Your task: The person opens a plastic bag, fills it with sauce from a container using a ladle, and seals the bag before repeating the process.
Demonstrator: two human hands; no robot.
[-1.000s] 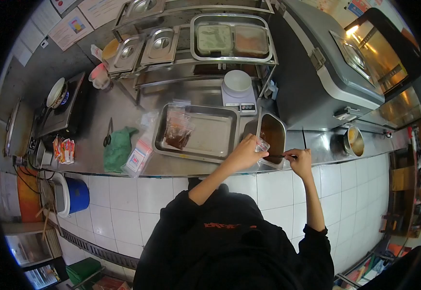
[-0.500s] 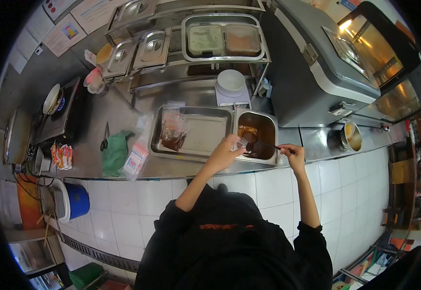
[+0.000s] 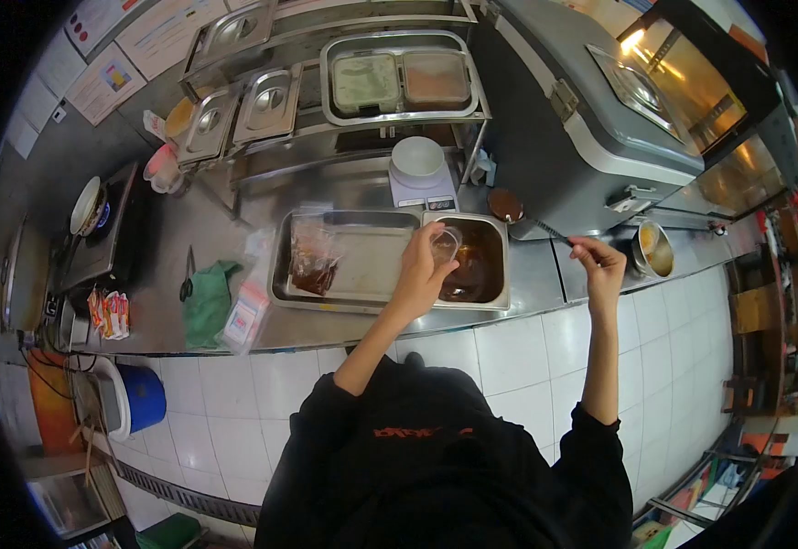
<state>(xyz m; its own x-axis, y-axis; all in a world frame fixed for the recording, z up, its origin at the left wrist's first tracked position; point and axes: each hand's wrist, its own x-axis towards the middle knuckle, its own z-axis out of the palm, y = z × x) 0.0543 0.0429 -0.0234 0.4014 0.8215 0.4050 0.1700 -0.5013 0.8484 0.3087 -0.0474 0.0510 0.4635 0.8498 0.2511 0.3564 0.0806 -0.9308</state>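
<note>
My right hand is closed around the handle of a ladle, raised beyond the far right corner of the sauce pan. Brown sauce coats the ladle's bowl. With its fingers curled, my left hand holds a small clear plastic cup over the left side of the deep steel pan. Dark brown sauce lies in that pan. To the left, a shallow steel tray bears clear bags with brown contents.
A white bowl sits on a scale behind the pan. Left are a green cloth, scissors and a pack of clear bags. A large grey appliance and a metal pot stand right.
My right hand has lifted the ladle out of the sauce pan and moved right. The cup in my left hand now shows its round rim. My view has shifted slightly.
</note>
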